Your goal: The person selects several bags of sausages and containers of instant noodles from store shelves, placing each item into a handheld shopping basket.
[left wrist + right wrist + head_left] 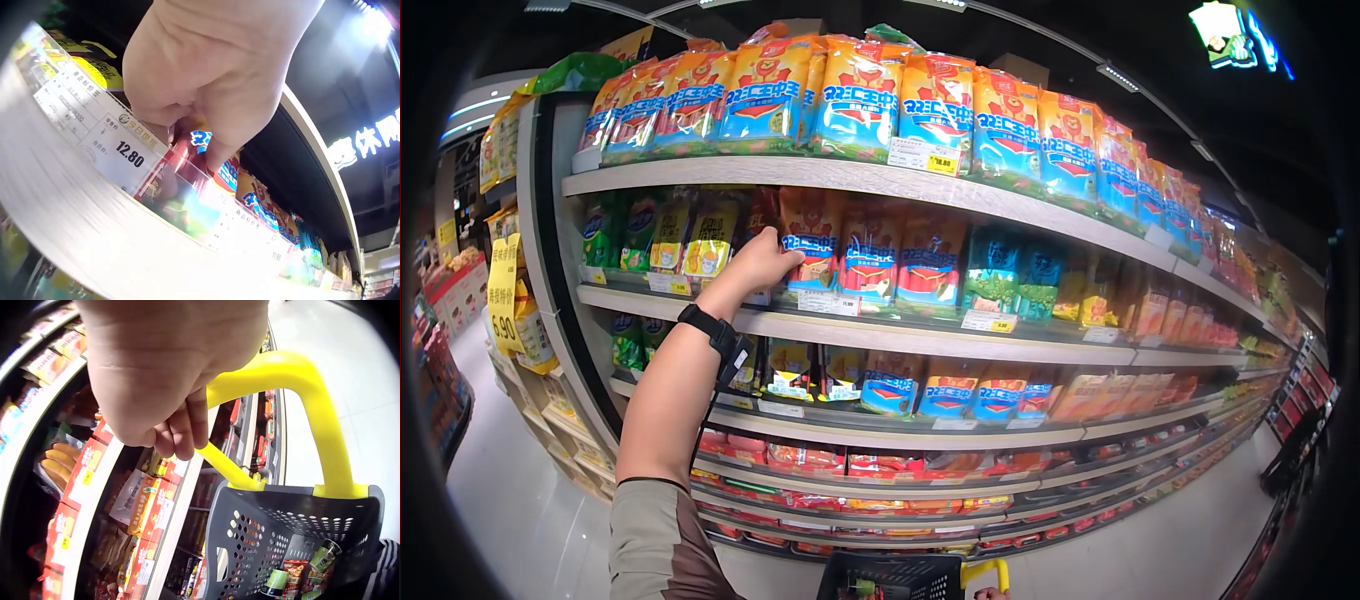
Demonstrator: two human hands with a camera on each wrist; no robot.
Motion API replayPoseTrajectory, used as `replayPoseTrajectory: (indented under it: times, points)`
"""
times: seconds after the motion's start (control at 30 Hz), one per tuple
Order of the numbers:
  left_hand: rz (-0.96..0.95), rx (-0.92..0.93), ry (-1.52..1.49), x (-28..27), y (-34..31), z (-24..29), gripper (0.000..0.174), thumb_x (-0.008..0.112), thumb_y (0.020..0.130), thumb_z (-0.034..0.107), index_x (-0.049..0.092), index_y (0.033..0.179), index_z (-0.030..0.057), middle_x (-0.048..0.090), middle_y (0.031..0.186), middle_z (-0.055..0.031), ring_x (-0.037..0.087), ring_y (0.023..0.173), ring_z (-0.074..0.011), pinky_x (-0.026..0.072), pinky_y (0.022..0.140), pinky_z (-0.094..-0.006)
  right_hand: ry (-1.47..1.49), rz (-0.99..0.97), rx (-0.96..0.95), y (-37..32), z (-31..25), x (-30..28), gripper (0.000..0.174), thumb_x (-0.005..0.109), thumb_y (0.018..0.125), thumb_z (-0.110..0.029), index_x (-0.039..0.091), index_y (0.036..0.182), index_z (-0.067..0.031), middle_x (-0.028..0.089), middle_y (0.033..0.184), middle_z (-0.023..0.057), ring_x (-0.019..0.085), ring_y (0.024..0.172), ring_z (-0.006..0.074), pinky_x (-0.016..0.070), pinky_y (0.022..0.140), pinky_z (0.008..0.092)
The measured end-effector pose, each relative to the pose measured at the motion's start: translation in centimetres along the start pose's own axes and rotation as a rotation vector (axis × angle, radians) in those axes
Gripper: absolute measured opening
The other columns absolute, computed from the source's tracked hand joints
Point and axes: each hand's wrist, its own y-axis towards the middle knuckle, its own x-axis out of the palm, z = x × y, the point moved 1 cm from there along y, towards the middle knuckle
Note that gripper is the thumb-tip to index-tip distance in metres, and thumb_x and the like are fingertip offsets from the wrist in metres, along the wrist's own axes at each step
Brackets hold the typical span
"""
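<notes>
My left hand reaches into the second shelf, among upright snack packets. In the left wrist view the thumb and fingers of the left hand are curled about a red packet behind the clear shelf lip; most of it is hidden by the hand. Right beside it stands an orange, red and blue sausage packet. Low at my side, the right hand grips the yellow handle of a dark grey shopping basket. Small cans and a red snack bag lie inside the basket.
A row of orange and blue sausage bags fills the top shelf. Teal packets stand to the right, and green and yellow packets to the left. A price label runs along the shelf edge. Pale floor lies to the right.
</notes>
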Motion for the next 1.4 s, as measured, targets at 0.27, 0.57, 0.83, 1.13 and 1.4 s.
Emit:
replayPoseTrajectory:
  times: [0.27,0.57,0.83,1.13,1.4]
  points:
    - [0.211,0.120,0.304,-0.7,-2.1,2.7,0.050,0.070,0.079,0.031,0.047,0.105,-0.0052,0.055,0.104,-0.0261,0.060,0.091,-0.0440,0.0499,0.078,-0.0461,0.055,0.024,-0.061,-0.2,0.6,-0.2,0.022,0.055,0.084,-0.022,0.068,0.085,-0.0044,0.063,0.071,0.0211,0.059,0.064,0.0346,0.0475,0.063,0.0427]
    - [0.075,0.188,0.318,0.2,-2.6,2.2,0.059,0.067,0.082,0.028,0.045,0.129,0.0009,0.054,0.113,-0.0216,0.060,0.096,-0.0369,0.0491,0.082,-0.0398,0.080,-0.033,0.083,-0.2,-1.1,-2.4,0.024,0.054,0.085,-0.019,0.066,0.089,0.0013,0.064,0.080,0.0236,0.060,0.074,0.0369,0.0479,0.070,0.0429]
    - [0.037,0.181,0.230,0.3,-4.2,2.0,0.050,0.064,0.083,0.027,0.054,0.124,0.0014,0.052,0.124,-0.0180,0.059,0.102,-0.0352,0.0472,0.089,-0.0402,0.098,0.136,0.083,-0.8,1.3,-3.2,0.037,0.060,0.082,-0.016,0.056,0.114,0.0026,0.059,0.106,0.0247,0.055,0.097,0.0401,0.0433,0.090,0.0438]
    - [0.394,0.460,0.212,-1.7,-13.2,6.8,0.029,0.060,0.083,0.014,0.056,0.108,0.0008,0.054,0.116,-0.0163,0.053,0.110,-0.0347,0.0424,0.095,-0.0388,0.157,-0.191,0.215,1.9,4.2,-3.7,0.055,0.063,0.084,-0.034,0.051,0.123,0.0046,0.060,0.114,0.0272,0.058,0.104,0.0388,0.0465,0.091,0.0428]
    - [0.296,0.262,0.238,1.0,-30.1,1.4,0.023,0.058,0.076,-0.001,0.055,0.099,0.0010,0.057,0.104,-0.0165,0.054,0.101,-0.0357,0.0431,0.090,-0.0401,0.328,-0.407,0.409,5.8,3.1,-3.7,0.026,0.057,0.082,-0.016,0.054,0.099,0.0027,0.066,0.070,0.0130,0.064,0.052,0.0226,0.0512,0.050,0.0349]
